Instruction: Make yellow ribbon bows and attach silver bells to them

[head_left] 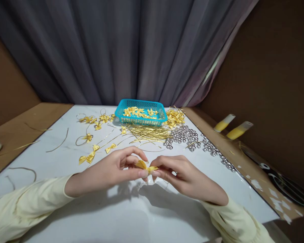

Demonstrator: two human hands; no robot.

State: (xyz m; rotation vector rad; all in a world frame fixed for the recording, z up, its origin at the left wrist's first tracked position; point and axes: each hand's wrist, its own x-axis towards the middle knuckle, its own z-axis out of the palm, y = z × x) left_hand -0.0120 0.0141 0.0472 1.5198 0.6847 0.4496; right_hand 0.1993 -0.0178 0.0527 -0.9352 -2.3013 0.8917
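My left hand (116, 168) and my right hand (182, 175) meet over the middle of the white table top (131, 216). Together they pinch a small yellow ribbon bow (144, 166) between thumbs and fingertips, just above the surface. The fingers of both hands are closed on it. Behind them lies a bundle of thin gold wire ties (149, 133), with a pile of small silver bells (184, 136) to its right. A turquoise plastic basket (142, 121) at the far edge holds several finished yellow bows.
Loose yellow bows (91, 156) and wire loops are scattered over the left half of the table. More gold ties (174, 117) lie right of the basket. Two yellow-tipped tubes (233, 127) and black scissors (283, 182) rest on the brown ledge at right. A grey curtain hangs behind.
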